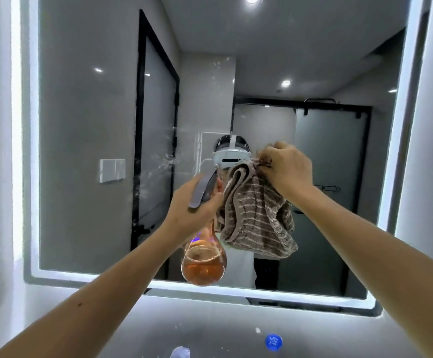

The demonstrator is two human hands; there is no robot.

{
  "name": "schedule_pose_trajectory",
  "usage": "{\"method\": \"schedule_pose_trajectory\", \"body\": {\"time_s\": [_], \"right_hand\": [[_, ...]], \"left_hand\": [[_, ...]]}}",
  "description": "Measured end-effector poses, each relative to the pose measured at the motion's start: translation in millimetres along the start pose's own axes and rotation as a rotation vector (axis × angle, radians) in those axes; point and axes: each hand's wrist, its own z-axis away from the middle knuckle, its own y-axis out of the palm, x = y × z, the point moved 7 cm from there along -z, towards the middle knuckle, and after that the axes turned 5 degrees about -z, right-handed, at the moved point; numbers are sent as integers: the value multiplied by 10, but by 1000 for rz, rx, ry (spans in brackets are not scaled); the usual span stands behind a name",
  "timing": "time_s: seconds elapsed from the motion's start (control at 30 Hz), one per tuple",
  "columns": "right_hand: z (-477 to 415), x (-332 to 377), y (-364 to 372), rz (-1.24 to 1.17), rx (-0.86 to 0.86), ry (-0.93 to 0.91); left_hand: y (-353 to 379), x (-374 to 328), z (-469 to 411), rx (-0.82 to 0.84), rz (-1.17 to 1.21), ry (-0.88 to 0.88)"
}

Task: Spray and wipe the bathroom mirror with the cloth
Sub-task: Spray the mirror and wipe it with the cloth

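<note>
A large bathroom mirror [86, 120] with a lit white border fills the wall ahead. Spray droplets [158, 166] run down the glass left of centre. My left hand [194, 205] is raised in front of the mirror, gripping a clear round spray bottle [203, 264] holding orange liquid, with its grey trigger [202, 191] under my fingers. My right hand [285, 167] is shut on the top corner of a brown striped cloth [256, 215]. The cloth hangs down just in front of the glass, right beside the bottle.
The grey counter [210, 324] lies below the mirror. A blue bottle cap [273, 341] and a white object [180, 352] sit near the bottom edge. The reflection shows a black-framed door, a glass shower screen and a person wearing a headset.
</note>
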Motion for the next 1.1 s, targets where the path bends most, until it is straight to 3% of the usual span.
{"method": "schedule_pose_trajectory", "body": {"time_s": [0.2, 0.37, 0.5, 0.7, 0.87, 1.1], "right_hand": [[49, 72, 72, -72, 12, -208], [-8, 78, 110, 3, 125, -179], [62, 137, 153, 208, 249, -22], [420, 104, 297, 50, 390, 216], [643, 94, 353, 13, 316, 311], [721, 107, 572, -11, 371, 382]], "left_hand": [[33, 58, -3, 8, 45, -13], [11, 60, 15, 19, 18, -37], [1, 86, 41, 6, 26, -73], [36, 92, 157, 16, 58, -116], [109, 176, 228, 27, 71, -179], [81, 178, 215, 14, 29, -138]]}}
